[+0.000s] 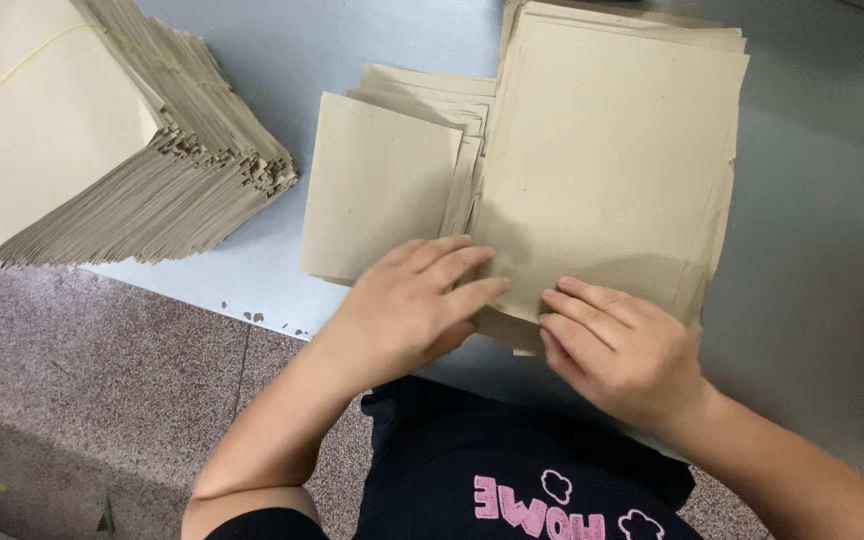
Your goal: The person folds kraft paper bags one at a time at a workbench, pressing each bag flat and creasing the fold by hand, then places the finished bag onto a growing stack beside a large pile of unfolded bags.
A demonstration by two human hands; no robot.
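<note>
Brown kraft paper sheets in a large flat stack [607,160] are lying under both my hands on the grey metal table [822,250]. I am pressing my left hand [407,305] open and flat, steadying the near edge, while my right hand [622,350] is curling its fingers there, seemingly pinching it. Smaller folded brown pieces [382,185] are lying just left; a tall bundled pile [102,130] is waiting well apart.

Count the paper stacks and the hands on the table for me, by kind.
Brown paper stacks: 3 - big bundle, small folded stack, large sheet stack
Hands: 2 - left hand, right hand
Total: 5
</note>
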